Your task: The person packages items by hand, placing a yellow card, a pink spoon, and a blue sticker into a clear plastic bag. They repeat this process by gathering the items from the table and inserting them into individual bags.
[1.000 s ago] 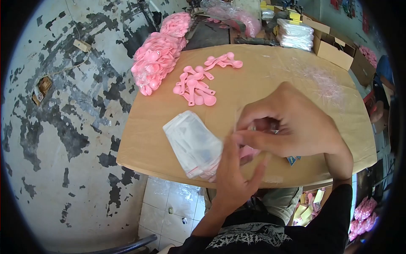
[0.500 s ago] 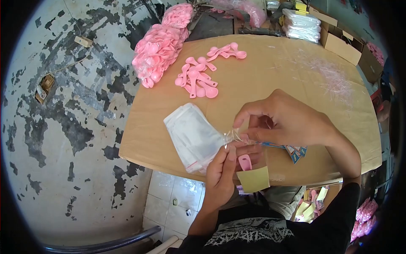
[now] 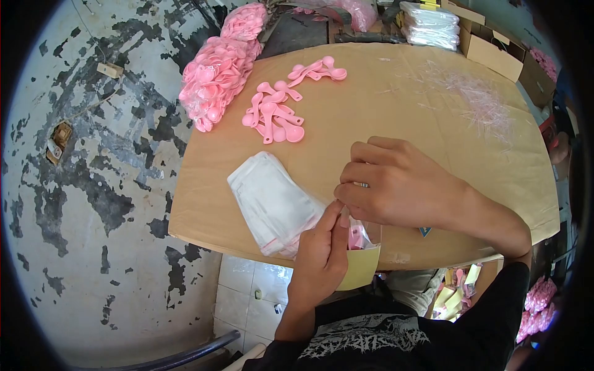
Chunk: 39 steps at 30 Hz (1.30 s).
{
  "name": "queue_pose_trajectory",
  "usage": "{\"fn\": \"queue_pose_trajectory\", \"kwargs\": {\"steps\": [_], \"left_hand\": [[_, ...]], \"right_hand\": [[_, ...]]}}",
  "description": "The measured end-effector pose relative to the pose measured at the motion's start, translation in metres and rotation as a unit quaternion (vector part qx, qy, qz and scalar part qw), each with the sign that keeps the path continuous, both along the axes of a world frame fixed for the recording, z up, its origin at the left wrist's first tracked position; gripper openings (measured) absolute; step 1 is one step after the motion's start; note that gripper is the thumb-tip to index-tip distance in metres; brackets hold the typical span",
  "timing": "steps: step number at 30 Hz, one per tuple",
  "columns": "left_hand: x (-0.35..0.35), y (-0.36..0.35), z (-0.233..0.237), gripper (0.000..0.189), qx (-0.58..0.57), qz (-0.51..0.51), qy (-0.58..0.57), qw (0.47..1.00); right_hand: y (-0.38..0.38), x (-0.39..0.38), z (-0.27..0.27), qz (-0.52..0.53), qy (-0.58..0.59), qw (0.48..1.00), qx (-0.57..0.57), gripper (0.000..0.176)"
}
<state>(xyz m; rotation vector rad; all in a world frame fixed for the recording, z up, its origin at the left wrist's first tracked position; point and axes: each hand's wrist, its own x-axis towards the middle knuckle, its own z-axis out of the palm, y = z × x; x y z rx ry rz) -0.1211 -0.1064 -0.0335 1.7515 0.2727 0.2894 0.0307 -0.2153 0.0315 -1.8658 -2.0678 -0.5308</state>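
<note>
Near the table's front edge, my left hand (image 3: 322, 250) pinches a clear plastic bag (image 3: 369, 232). A pink spoon (image 3: 357, 237) and a yellow card (image 3: 361, 268) show in or against this bag. My right hand (image 3: 387, 182) is closed at the bag's top, its fingertips touching those of my left hand. The fingers cover the bag's upper end. Left of both hands lies a stack of clear plastic bags (image 3: 272, 201). Beyond it sits a loose pile of pink spoons (image 3: 272, 114). A blue printed card (image 3: 425, 231) peeks out under my right wrist.
Bulging bags of pink spoons (image 3: 216, 77) stand at the table's back left. Thin clear plastic strips (image 3: 479, 102) are scattered at the right of the brown table (image 3: 346, 123). At the back right are packed clear bags (image 3: 431, 25) and a cardboard box (image 3: 492, 54). Another box (image 3: 487, 275) holds packed pieces below.
My right hand has turned over and curled its fingers at the bag's top, against my left fingertips. It now covers most of the blue cards. The whole view has shifted slightly.
</note>
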Motion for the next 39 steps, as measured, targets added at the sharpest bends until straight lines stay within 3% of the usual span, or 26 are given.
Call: {"fn": "queue_pose_trajectory", "kwargs": {"steps": [2,5,6,8,10,12,14,15,16,18,21,22,24,27,30,33,39], "left_hand": [[0.000,0.000,0.003,0.035,0.073,-0.024,0.012,0.997],[0.001,-0.002,0.010,0.038,0.009,-0.015,-0.063,0.998],[0.000,-0.003,0.011,0.039,-0.068,-0.013,-0.095,0.993],[-0.002,-0.004,0.013,0.043,-0.224,-0.010,-0.154,0.962],[-0.002,0.005,0.012,0.047,-0.249,-0.001,-0.160,0.955],[-0.001,0.016,0.013,0.049,-0.237,-0.005,-0.156,0.959],[0.002,0.018,0.020,0.049,-0.217,-0.010,-0.136,0.967],[0.003,0.020,0.022,0.049,-0.206,-0.013,-0.127,0.970],[0.003,0.027,0.023,0.048,-0.168,-0.038,-0.112,0.979],[0.008,0.042,0.035,0.047,-0.175,-0.105,-0.088,0.975],[0.028,0.051,0.061,0.043,-0.188,-0.143,-0.062,0.970],[0.040,0.051,0.069,0.043,-0.179,-0.143,-0.066,0.971],[0.066,0.055,0.071,0.043,-0.163,-0.164,-0.074,0.970],[0.093,0.045,0.059,0.044,-0.192,-0.177,-0.104,0.960],[0.099,0.044,0.055,0.045,-0.252,-0.188,-0.035,0.949],[0.110,0.055,0.039,0.047,-0.232,-0.232,-0.005,0.945],[0.107,0.063,0.031,0.047,-0.199,-0.277,0.023,0.940]], "right_hand": [[0.000,0.001,-0.002,0.002,-0.003,1.000,0.003,0.023],[0.001,0.001,0.004,-0.024,0.119,0.992,0.036,0.022],[-0.003,0.002,0.014,-0.022,0.203,0.978,0.040,0.020],[-0.015,0.008,0.043,-0.020,0.365,0.930,0.049,0.015],[-0.031,0.030,0.056,0.004,0.504,0.860,0.073,0.008],[-0.057,0.084,0.054,0.041,0.567,0.821,-0.042,0.011],[-0.070,0.130,0.015,-0.087,0.554,0.818,-0.128,0.017],[-0.082,0.151,-0.011,-0.194,0.298,0.932,-0.078,0.019],[-0.086,0.159,-0.026,-0.283,0.015,0.959,-0.020,0.020],[-0.097,0.165,-0.028,-0.332,0.038,0.940,0.077,0.026],[-0.082,0.110,0.026,-0.335,0.286,0.892,0.105,0.035],[-0.075,0.099,0.014,-0.238,0.353,0.891,0.153,0.034],[-0.054,0.053,0.008,-0.089,0.558,0.815,0.126,0.027],[-0.026,0.031,-0.016,-0.053,0.600,0.793,0.095,0.020],[-0.021,0.036,-0.027,-0.080,0.607,0.785,0.090,0.023],[-0.023,0.037,-0.031,-0.075,0.629,0.764,0.120,0.024],[-0.026,0.044,-0.037,-0.016,0.647,0.759,0.073,0.023]]}}
